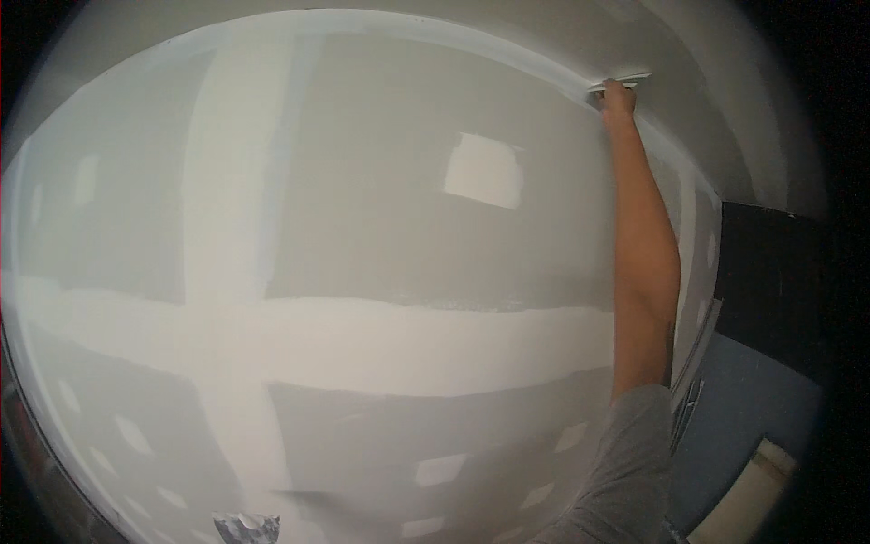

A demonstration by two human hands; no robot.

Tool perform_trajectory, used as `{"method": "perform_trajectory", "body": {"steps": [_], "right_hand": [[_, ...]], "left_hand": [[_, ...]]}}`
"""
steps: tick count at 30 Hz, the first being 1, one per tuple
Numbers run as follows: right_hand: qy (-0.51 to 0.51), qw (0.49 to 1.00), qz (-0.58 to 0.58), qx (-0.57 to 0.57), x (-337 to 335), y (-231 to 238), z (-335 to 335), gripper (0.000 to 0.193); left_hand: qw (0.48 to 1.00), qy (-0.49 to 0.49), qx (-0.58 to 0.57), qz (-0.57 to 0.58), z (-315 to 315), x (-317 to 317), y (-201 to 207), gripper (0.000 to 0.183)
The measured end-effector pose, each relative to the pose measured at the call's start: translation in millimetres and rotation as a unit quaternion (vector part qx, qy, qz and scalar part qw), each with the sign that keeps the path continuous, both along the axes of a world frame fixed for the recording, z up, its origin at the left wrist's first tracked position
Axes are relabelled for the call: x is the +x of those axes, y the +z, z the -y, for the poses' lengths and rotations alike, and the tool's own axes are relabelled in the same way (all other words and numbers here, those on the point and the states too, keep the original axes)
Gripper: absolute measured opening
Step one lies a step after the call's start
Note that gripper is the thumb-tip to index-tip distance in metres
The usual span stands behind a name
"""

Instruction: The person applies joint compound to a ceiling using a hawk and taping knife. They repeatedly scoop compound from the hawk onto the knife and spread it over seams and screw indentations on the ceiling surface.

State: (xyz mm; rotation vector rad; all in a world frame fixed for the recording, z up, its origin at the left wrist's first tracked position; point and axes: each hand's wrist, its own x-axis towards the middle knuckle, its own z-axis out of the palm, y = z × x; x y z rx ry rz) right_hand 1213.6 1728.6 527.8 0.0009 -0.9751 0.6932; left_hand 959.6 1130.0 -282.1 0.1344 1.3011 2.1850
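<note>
My right arm is stretched up to the seam where the wall meets the ceiling. My right hand (619,98) is closed round a thin, flat-bladed drywall trowel (640,78), seen nearly edge-on against the ceiling joint. The fingers hide most of its handle. Along that joint runs a band of white joint compound (507,53). At the bottom edge a grey metal blade or pan edge (246,528), smeared with white compound, pokes into view; what holds it is out of the picture. My left hand does not show.
The grey drywall (435,181) in front bears wide white compound bands (435,349), crossing upright and level, and several white patches (485,170). To the lower right are a blue surface (752,390) and a beige board-like piece (748,494). The ceiling (698,118) curves overhead.
</note>
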Motion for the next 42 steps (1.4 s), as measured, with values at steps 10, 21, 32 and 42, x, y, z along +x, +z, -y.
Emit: {"method": "perform_trajectory", "body": {"steps": [10, 21, 32, 42], "right_hand": [[-0.052, 0.998, -0.025, 0.006, -167, 13, 147, 0.031], [-0.038, 0.994, -0.098, 0.023, -289, -10, 301, 0.030], [0.524, 0.800, 0.286, -0.061, -300, -454, 431, 0.035], [0.725, 0.460, 0.217, -0.464, -419, -716, 632, 0.039]], "left_hand": [[0.997, 0.002, 0.074, -0.022, 79, -80, -27, 0.037], [0.993, -0.054, 0.012, -0.105, 220, -213, -16, 0.028], [0.981, -0.028, -0.031, -0.190, 209, -261, 99, 0.035], [0.970, 0.007, -0.063, -0.233, 248, -267, 119, 0.028]]}}
